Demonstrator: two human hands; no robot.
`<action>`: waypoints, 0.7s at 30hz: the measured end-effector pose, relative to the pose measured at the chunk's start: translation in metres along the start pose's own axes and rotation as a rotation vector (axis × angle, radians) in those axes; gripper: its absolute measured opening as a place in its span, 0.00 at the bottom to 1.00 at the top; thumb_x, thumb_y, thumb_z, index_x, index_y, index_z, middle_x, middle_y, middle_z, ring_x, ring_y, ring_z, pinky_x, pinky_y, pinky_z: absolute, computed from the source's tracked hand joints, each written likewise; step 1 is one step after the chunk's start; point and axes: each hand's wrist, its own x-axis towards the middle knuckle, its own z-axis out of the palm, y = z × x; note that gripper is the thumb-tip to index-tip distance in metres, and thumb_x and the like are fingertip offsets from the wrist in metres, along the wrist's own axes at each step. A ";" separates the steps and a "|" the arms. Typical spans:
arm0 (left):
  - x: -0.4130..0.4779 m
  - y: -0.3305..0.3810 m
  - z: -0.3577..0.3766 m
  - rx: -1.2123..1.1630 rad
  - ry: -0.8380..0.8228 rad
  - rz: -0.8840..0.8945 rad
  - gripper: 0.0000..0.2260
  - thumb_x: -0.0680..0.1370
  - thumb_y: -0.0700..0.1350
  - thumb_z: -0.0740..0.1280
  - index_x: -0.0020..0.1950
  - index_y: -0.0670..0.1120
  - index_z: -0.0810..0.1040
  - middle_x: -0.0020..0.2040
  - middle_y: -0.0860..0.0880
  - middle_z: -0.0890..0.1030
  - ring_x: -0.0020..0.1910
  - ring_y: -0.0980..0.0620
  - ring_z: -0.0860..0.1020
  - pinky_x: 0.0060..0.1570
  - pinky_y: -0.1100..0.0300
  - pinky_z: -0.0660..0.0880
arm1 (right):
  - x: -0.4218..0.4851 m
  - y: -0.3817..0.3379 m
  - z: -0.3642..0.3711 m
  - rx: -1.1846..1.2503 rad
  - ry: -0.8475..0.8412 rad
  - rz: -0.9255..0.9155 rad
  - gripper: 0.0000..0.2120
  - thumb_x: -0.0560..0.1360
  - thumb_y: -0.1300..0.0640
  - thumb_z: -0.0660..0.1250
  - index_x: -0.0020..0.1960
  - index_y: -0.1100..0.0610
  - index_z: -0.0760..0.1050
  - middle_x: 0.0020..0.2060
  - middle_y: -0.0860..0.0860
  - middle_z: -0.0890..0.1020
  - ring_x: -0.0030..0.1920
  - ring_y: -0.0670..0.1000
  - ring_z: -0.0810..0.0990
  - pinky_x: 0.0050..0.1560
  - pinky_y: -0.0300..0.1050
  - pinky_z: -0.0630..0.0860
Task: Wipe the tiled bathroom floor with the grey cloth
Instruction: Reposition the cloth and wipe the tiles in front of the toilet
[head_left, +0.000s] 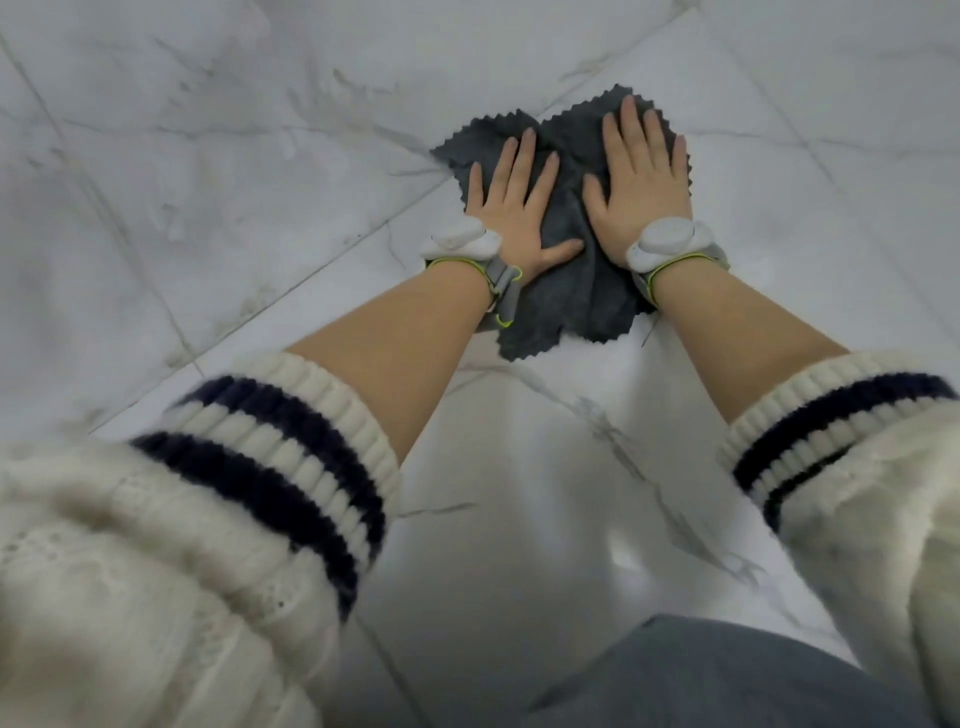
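Observation:
A dark grey cloth with zigzag edges lies spread on the white marble-look tiled floor ahead of me. Both palms rest flat on top of it, fingers spread and pointing away from me. My left hand presses the cloth's left half, thumb stretched toward the middle. My right hand covers the right half, its fingertips near the far edge. The cloth is bunched into a fold between the two hands. Each wrist carries a white band-mounted device.
Large pale tiles with grey veins and thin grout lines run diagonally in every direction. My cream sleeves with dark stripes are pushed up my forearms. My knee in grey-blue trousers sits at the bottom right.

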 end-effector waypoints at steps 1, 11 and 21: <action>0.008 0.003 -0.002 0.000 0.000 0.002 0.40 0.74 0.67 0.56 0.78 0.47 0.47 0.78 0.42 0.44 0.77 0.44 0.44 0.72 0.41 0.42 | 0.007 0.007 -0.002 -0.005 0.001 0.009 0.29 0.79 0.48 0.51 0.76 0.57 0.51 0.77 0.54 0.51 0.76 0.56 0.49 0.74 0.57 0.43; 0.049 0.044 -0.014 0.005 -0.015 0.000 0.40 0.74 0.68 0.54 0.78 0.47 0.46 0.78 0.42 0.44 0.76 0.43 0.44 0.72 0.40 0.42 | 0.014 0.059 -0.018 -0.007 0.030 0.118 0.30 0.78 0.47 0.50 0.77 0.57 0.51 0.77 0.54 0.50 0.76 0.56 0.48 0.74 0.55 0.43; 0.039 0.112 -0.003 0.020 -0.044 0.187 0.41 0.74 0.68 0.55 0.78 0.45 0.46 0.77 0.40 0.44 0.76 0.43 0.44 0.71 0.40 0.43 | -0.045 0.118 -0.025 0.021 0.062 0.297 0.30 0.78 0.46 0.49 0.77 0.55 0.50 0.77 0.53 0.50 0.76 0.56 0.48 0.74 0.54 0.43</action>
